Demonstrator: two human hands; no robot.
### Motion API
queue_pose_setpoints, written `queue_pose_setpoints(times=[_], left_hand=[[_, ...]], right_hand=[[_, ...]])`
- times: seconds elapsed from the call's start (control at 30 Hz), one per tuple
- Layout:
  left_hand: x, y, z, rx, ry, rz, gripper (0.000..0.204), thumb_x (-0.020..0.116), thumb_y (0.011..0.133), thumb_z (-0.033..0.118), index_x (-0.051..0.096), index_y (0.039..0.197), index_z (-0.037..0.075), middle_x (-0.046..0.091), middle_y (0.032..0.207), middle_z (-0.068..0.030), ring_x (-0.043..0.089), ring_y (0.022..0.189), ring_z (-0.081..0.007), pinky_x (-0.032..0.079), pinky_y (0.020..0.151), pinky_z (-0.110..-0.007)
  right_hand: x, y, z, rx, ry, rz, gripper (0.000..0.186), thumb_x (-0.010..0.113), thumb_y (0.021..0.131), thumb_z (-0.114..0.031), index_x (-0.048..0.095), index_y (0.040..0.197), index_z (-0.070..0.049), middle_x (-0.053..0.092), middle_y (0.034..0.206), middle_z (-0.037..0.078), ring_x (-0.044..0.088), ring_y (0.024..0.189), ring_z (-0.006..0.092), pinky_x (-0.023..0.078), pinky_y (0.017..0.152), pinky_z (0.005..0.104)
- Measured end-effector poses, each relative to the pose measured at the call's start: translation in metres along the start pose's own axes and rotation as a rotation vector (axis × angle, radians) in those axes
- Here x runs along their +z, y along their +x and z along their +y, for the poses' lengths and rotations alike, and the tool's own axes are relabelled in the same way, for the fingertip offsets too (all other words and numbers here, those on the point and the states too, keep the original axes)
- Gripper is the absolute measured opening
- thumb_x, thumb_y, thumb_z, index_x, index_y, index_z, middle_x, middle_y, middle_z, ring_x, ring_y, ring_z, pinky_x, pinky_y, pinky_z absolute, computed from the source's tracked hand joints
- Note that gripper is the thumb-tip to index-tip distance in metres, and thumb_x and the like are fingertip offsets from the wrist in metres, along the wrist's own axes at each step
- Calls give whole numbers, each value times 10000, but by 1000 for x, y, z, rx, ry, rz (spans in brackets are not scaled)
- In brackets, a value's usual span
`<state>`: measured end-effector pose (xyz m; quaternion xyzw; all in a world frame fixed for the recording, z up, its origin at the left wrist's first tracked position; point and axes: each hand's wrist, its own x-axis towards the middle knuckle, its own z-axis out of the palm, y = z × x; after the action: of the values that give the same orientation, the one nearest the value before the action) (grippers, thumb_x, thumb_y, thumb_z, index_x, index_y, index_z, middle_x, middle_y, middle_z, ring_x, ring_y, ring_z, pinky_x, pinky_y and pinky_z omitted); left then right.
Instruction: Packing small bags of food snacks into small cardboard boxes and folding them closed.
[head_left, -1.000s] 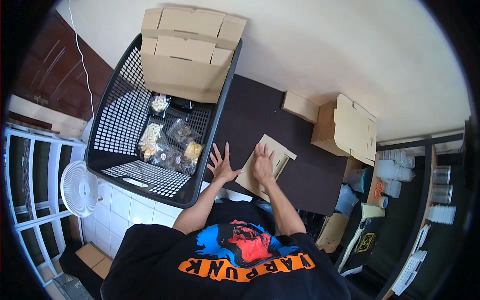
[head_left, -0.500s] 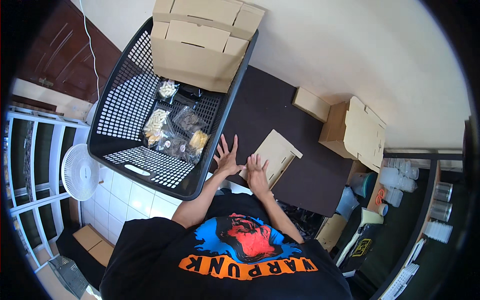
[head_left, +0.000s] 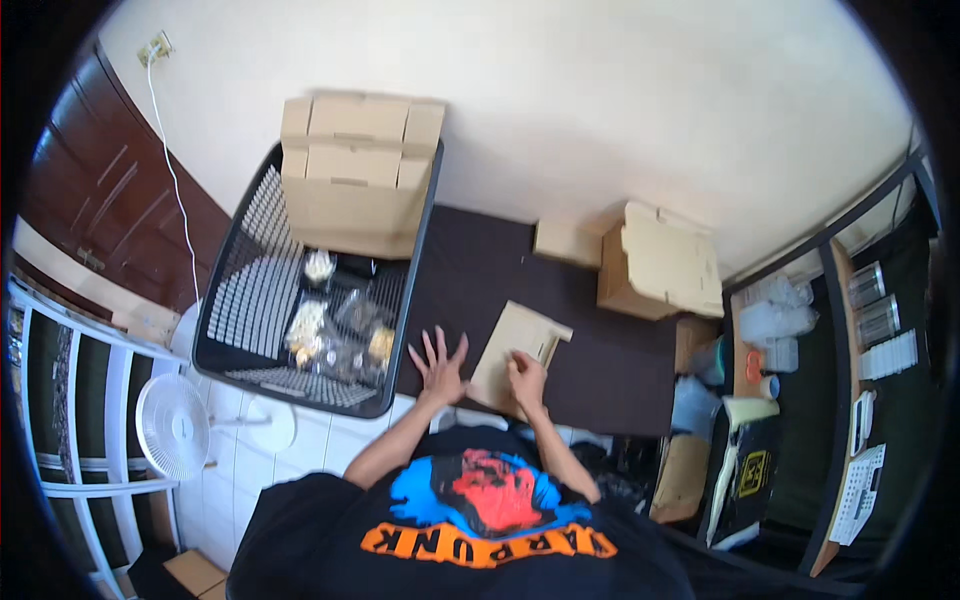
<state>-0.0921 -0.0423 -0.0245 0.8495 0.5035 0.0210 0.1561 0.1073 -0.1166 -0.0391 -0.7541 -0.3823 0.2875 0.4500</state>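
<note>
A flat folded piece of brown cardboard (head_left: 495, 365) lies on the dark tabletop (head_left: 625, 395). My left hand (head_left: 440, 372) rests spread on the table at its left side, thumb near its lower left edge. My right hand (head_left: 526, 382) is on the cardboard with fingers curled together; what, if anything, they hold is hidden. Left of my left hand stands a black perforated basket (head_left: 235, 320) holding small clear bags (head_left: 350, 355) of pale and dark items, with upright flattened cartons (head_left: 355, 215) at its back.
A cardboard box (head_left: 630, 290) and slim carton (head_left: 560, 245) sit against the wall. Right are shelves (head_left: 840, 410) with plastic containers (head_left: 775, 320). Left are a white fan (head_left: 172, 420), a rack (head_left: 105, 420) and a brown door (head_left: 110, 170) with a hanging white cord (head_left: 175, 180).
My view has shifted, so the scene sits lower in the picture. My right hand moved toward the cardboard's left part, then back to its middle, its fingers now more curled. My left hand stays spread.
</note>
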Motion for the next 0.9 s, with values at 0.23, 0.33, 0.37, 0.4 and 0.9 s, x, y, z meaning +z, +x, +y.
queue_pose_setpoints(times=[0.23, 0.33, 0.37, 0.4, 0.9], left_hand=[[1, -27, 40, 219, -149, -139, 1058, 784, 743, 687, 479, 1536, 58, 272, 1623, -374, 166, 1561, -509, -36, 1192, -755], [-16, -24, 43, 263, -137, -90, 1318, 920, 656, 561, 214, 1638, 40, 226, 1629, -381, 212, 1543, -518, 98, 1229, -708], [-21, -24, 46, 355, -147, -135, 1372, 935, 626, 557, 177, 1649, 46, 202, 1639, -377, 217, 1540, -520, 119, 1227, -708], [-24, -23, 49, 448, -157, -181, 1428, 950, 596, 554, 141, 1661, 53, 179, 1648, -373, 221, 1537, -522, 140, 1225, -709], [-50, -6, 18, 481, -371, -291, 1092, 836, 739, -4, 268, 1621, 294, 237, 1654, -310, 608, 1200, -539, 544, 1038, -548]], right_hand=[[-34, 68, 5, 191, -118, 172, 755, 795, 830, -182, 497, 1511, -51, 773, 1037, 190, 755, 959, 309, 579, 902, 419], [-39, 87, -3, 160, -154, -3, 792, 796, 838, -195, 464, 1548, -76, 772, 983, 169, 749, 859, 263, 585, 850, 394], [-40, 93, -4, 151, -156, -5, 792, 796, 838, -195, 464, 1548, -76, 772, 983, 169, 749, 859, 263, 585, 850, 394], [-39, 101, -5, 169, -68, -65, 733, 764, 855, -166, 498, 1535, -97, 767, 947, 155, 735, 811, 230, 584, 810, 376], [-3, 142, -51, -605, -442, -293, 295, 728, 784, -45, 800, 1070, -30, 760, 1042, 248, 762, 978, 369, 604, 896, 416]])
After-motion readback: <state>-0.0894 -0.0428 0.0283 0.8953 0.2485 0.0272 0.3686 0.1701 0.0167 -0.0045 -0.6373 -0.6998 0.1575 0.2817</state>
